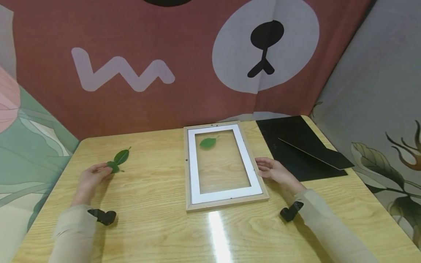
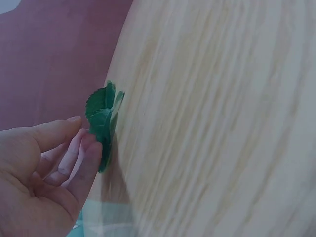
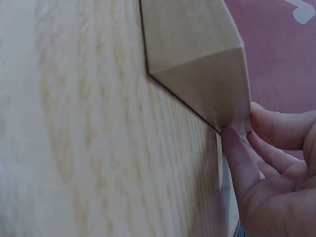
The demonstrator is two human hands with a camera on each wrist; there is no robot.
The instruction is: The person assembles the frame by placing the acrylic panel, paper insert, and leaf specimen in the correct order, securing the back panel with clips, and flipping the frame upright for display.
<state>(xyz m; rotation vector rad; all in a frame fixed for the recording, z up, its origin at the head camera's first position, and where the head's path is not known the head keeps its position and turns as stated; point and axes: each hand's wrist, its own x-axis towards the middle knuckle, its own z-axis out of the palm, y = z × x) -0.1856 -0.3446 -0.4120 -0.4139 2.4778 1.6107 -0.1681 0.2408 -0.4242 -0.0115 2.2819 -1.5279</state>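
Two leaves sit close together at left of centre in the head view, an upper leaf (image 1: pixel 121 157) and a lower leaf (image 1: pixel 113 167), and the left hand (image 1: pixel 89 179) has its bent fingers at the lower one. Their tips are only slightly apart and touch its edge; whether it is properly pinched I cannot tell. A leaf so thin will probably crease easily, so a light hold near the rim or stem should serve better than a squeeze across the blade. With its neighbour so near, sliding the lower leaf sideways before raising it would likely keep the pair from coming up together.

At centre right, the right hand (image 1: pixel 277 171) pinches the outer edge of the wooden frame (image 1: pixel 230 202), fingers nearly closed on it. Gentle pressure ought to be enough; a hard pull might shift the frame on the table (image 1: pixel 148 204) and disturb the third leaf (image 1: pixel 208 143), which shows in the upper part of the opening of the white mat (image 1: pixel 227 194). The black board (image 1: pixel 289 160), toward the right side, lies near that wrist, so keep the sleeve off it.
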